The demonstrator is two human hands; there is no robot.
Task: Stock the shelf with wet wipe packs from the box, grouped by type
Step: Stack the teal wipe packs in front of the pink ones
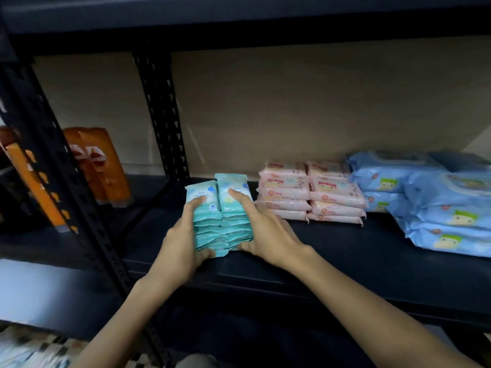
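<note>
Two side-by-side stacks of small teal wet wipe packs (pixel 220 221) stand on the dark shelf (pixel 345 261). My left hand (pixel 183 245) grips the left stack, index finger on top, thumb under its front edge. My right hand (pixel 265 232) grips the right stack the same way, index finger on the top pack. To the right sit two stacks of pink wipe packs (pixel 310 192), then stacks of large blue wipe packs (pixel 438 200). The box is not in view.
A black perforated upright (pixel 159 112) stands behind and left of the teal stacks, another upright (pixel 66 181) nearer me. Orange bottles (pixel 101 166) stand in the neighbouring bay at left. The shelf above hangs low overhead. A lower shelf lip (pixel 345 298) runs below my wrists.
</note>
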